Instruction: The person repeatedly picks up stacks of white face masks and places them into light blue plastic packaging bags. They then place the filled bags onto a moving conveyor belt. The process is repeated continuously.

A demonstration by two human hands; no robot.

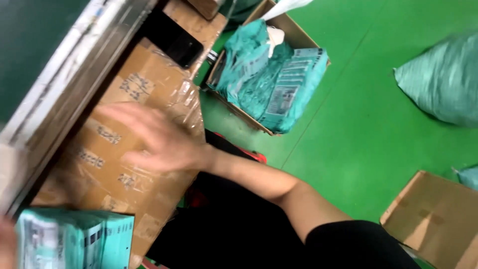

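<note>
My right hand [154, 139] reaches out to the left with fingers spread and nothing in it. It hovers over or rests on a flattened, tape-covered cardboard sheet [144, 89] and is blurred by motion. Only a sliver of my left hand [5, 244] shows at the bottom left edge. It is up against a teal plastic mailer package [74, 239] with a printed label, and its grip is hidden.
A metal rail [74, 65] runs along the left of the cardboard. A black phone [177, 42] lies at the cardboard's far end. An open carton [303, 37] on the green floor holds several teal mailers. A large teal sack [443, 79] and another carton [438, 219] sit at right.
</note>
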